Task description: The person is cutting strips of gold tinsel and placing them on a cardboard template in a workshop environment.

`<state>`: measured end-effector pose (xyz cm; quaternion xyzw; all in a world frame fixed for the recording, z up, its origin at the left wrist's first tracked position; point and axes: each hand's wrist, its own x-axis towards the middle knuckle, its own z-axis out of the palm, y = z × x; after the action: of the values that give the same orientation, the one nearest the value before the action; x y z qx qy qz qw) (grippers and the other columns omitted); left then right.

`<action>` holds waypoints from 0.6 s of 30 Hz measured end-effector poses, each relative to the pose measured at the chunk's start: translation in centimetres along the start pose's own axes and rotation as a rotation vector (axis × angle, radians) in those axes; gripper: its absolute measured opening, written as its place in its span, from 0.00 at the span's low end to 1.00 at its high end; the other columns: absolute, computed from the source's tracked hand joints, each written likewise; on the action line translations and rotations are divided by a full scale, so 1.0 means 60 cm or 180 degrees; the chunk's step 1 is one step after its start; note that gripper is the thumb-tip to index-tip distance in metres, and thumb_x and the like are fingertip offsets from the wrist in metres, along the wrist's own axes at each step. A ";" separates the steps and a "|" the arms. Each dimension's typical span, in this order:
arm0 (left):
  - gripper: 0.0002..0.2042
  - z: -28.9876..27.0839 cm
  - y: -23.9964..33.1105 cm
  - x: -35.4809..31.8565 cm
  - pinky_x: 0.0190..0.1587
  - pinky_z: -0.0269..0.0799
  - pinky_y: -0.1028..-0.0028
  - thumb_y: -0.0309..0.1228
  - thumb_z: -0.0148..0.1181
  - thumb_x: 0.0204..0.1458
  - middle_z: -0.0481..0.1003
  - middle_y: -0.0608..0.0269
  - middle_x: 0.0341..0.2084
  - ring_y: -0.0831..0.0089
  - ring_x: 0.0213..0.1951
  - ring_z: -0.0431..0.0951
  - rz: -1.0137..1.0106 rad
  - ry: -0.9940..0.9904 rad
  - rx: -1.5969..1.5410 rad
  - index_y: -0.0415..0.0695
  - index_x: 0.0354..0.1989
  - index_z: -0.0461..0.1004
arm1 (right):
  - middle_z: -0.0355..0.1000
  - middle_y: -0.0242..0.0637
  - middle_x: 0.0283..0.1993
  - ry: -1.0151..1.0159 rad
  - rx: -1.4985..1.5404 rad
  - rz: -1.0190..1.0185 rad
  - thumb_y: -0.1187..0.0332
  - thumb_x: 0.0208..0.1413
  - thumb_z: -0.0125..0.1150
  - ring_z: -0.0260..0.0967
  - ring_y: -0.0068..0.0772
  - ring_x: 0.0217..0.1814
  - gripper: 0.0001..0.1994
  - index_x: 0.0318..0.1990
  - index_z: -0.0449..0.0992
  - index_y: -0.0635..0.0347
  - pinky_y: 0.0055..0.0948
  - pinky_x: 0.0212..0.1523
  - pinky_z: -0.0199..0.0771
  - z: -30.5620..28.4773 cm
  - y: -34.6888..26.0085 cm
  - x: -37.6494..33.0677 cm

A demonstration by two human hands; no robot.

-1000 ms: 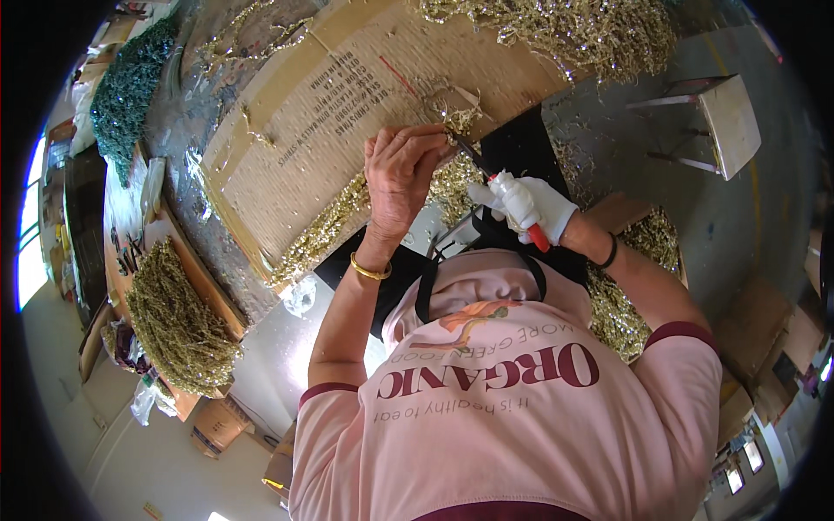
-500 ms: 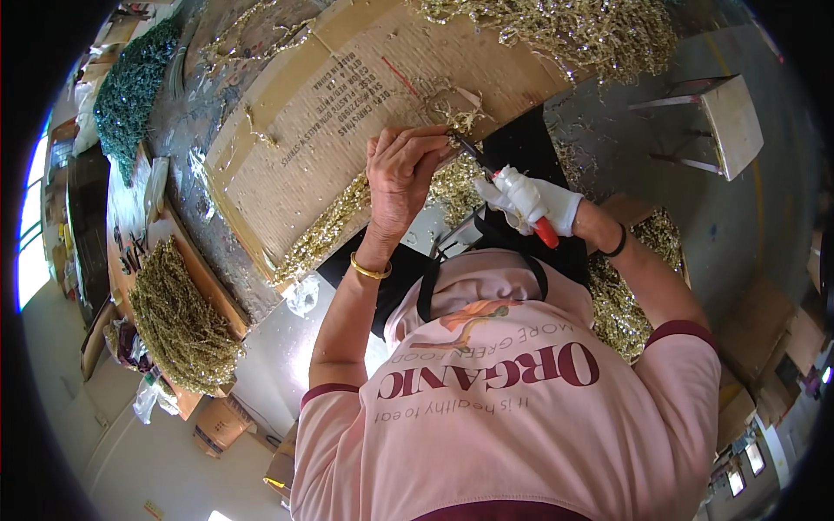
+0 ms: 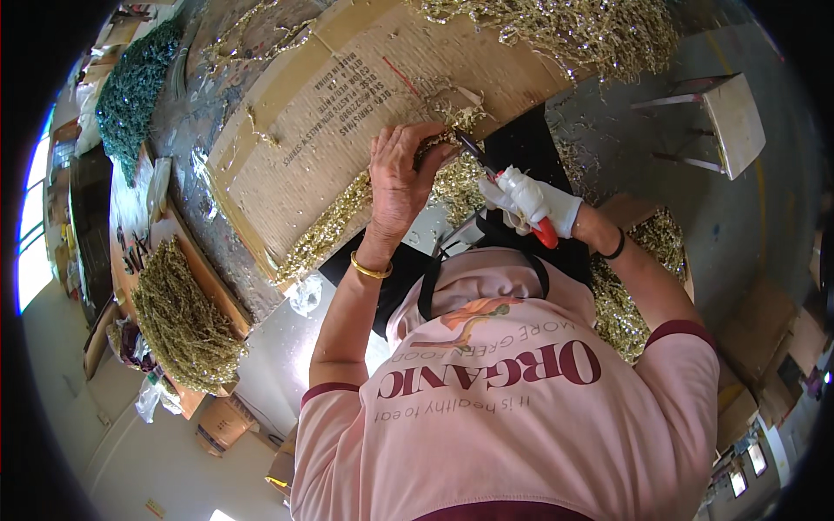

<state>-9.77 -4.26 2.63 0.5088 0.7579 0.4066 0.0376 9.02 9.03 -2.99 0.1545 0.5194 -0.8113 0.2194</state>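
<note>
- A dark-nosed tool with a red handle is held in the gloved right hand, whose fingers are wrapped around the grip.
- The bare left hand is held with its fingers bent and its thumb set toward the index finger; gold bits are seen at the fingertips, but whether they are pinched cannot be told.
- The cardboard is spread over the grey tabletop; its near edge is run diagonally, from lower left to upper right, and is partly covered by the left hand.
- Open room is given on the cardboard to the left of and beyond the left hand, where a few loose sprigs and flecks are scattered.
- The far right part of the cardboard is taken up by a large gold pile.
- To the right, beyond the cardboard's edge, floor is seen, with a stool stood well apart from the hands.
- The tool is located between the hands, near the cardboard's near edge; its long axis is slanted, with the handle toward the person at lower right and the tip pointed up and left, just beside the left fingertips.
- A gold garland is laid along the near edge, its long axis almost parallel to it and its upper end brought up to the left hand.
</note>
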 end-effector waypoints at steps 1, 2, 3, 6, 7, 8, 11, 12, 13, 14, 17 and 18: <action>0.11 -0.001 0.001 0.000 0.36 0.60 0.71 0.27 0.63 0.40 0.74 0.69 0.31 0.68 0.32 0.70 -0.0052 0.0024 0.0027 0.48 0.33 0.72 | 0.63 0.31 0.23 0.0060 0.0580 0.0223 0.63 0.56 0.48 0.61 0.21 0.21 0.10 0.37 0.66 0.61 0.19 0.21 0.62 0.006 -0.006 -0.002; 0.11 0.000 -0.002 -0.001 0.36 0.60 0.71 0.27 0.63 0.40 0.74 0.69 0.31 0.68 0.32 0.70 -0.0053 0.0020 0.0032 0.48 0.33 0.72 | 0.62 0.28 0.21 0.0120 0.1161 0.0448 0.68 0.53 0.50 0.60 0.20 0.21 0.04 0.32 0.67 0.57 0.19 0.19 0.61 0.011 -0.011 -0.004; 0.10 0.001 -0.005 -0.001 0.36 0.61 0.71 0.27 0.63 0.40 0.74 0.69 0.31 0.68 0.32 0.70 0.0062 0.0005 0.0063 0.48 0.33 0.72 | 0.62 0.28 0.21 0.0120 0.1163 0.0446 0.68 0.53 0.50 0.60 0.20 0.21 0.04 0.32 0.67 0.57 0.19 0.19 0.61 0.013 -0.014 -0.007; 0.10 0.007 -0.008 -0.001 0.37 0.61 0.71 0.27 0.62 0.40 0.74 0.68 0.30 0.68 0.32 0.70 0.0325 0.0044 0.0181 0.47 0.33 0.72 | 0.63 0.30 0.22 0.0216 0.1626 0.0583 0.64 0.55 0.49 0.60 0.21 0.22 0.06 0.35 0.66 0.56 0.18 0.19 0.60 0.019 -0.021 -0.012; 0.10 0.008 -0.008 -0.001 0.37 0.61 0.70 0.26 0.62 0.40 0.74 0.68 0.30 0.68 0.32 0.70 0.0474 0.0101 0.0266 0.47 0.33 0.72 | 0.63 0.30 0.23 0.0321 0.1552 0.0723 0.63 0.56 0.48 0.60 0.21 0.22 0.07 0.36 0.66 0.55 0.18 0.19 0.60 0.022 -0.022 -0.012; 0.10 0.008 -0.008 -0.001 0.37 0.61 0.70 0.26 0.62 0.40 0.74 0.68 0.30 0.68 0.32 0.70 0.0473 0.0096 0.0267 0.47 0.33 0.72 | 0.63 0.31 0.24 0.0426 0.1476 0.0862 0.62 0.56 0.47 0.60 0.21 0.22 0.08 0.37 0.65 0.55 0.18 0.20 0.60 0.024 -0.023 -0.013; 0.09 0.009 -0.007 0.000 0.36 0.61 0.70 0.25 0.62 0.40 0.73 0.68 0.29 0.67 0.32 0.70 0.0465 0.0099 0.0212 0.48 0.32 0.72 | 0.64 0.30 0.27 0.0444 0.1328 0.0791 0.62 0.55 0.49 0.61 0.20 0.24 0.08 0.37 0.66 0.56 0.17 0.22 0.62 0.031 -0.025 -0.017; 0.09 0.008 -0.003 0.003 0.36 0.61 0.71 0.25 0.62 0.40 0.73 0.68 0.29 0.68 0.31 0.70 0.0321 0.0058 0.0166 0.47 0.31 0.72 | 0.64 0.30 0.27 0.0455 0.1338 0.0784 0.62 0.55 0.49 0.61 0.20 0.24 0.08 0.37 0.66 0.56 0.17 0.22 0.62 0.025 -0.014 -0.019; 0.09 0.005 0.000 0.005 0.36 0.61 0.71 0.24 0.62 0.40 0.73 0.68 0.28 0.68 0.31 0.69 0.0172 0.0022 0.0130 0.47 0.31 0.72 | 0.65 0.32 0.27 0.0316 0.0848 0.0510 0.63 0.54 0.49 0.63 0.24 0.25 0.08 0.37 0.66 0.58 0.20 0.24 0.64 0.017 0.002 -0.019; 0.09 0.004 0.002 0.006 0.36 0.61 0.71 0.24 0.62 0.40 0.73 0.68 0.28 0.68 0.31 0.69 0.0176 0.0017 0.0133 0.47 0.31 0.72 | 0.66 0.34 0.28 0.0178 0.0357 0.0235 0.64 0.53 0.49 0.65 0.29 0.26 0.09 0.36 0.65 0.59 0.24 0.26 0.67 0.010 0.013 -0.019; 0.09 0.003 0.004 0.003 0.36 0.60 0.72 0.24 0.62 0.40 0.73 0.68 0.28 0.68 0.30 0.69 -0.0031 0.0051 -0.0137 0.47 0.30 0.71 | 0.69 0.41 0.30 0.0900 -0.2899 -0.1840 0.66 0.50 0.49 0.69 0.43 0.30 0.09 0.37 0.66 0.61 0.34 0.31 0.69 0.022 0.008 0.003; 0.09 0.001 0.005 0.002 0.36 0.60 0.72 0.24 0.62 0.40 0.73 0.68 0.27 0.69 0.30 0.69 -0.0139 0.0006 -0.0168 0.47 0.30 0.71 | 0.69 0.41 0.30 0.0901 -0.2891 -0.1845 0.66 0.50 0.49 0.69 0.43 0.30 0.09 0.37 0.66 0.61 0.34 0.31 0.69 0.024 0.000 0.001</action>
<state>-9.57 -4.06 2.84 0.4905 0.7579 0.4260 0.0592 8.95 7.70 -2.40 0.0027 0.8626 -0.5044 -0.0401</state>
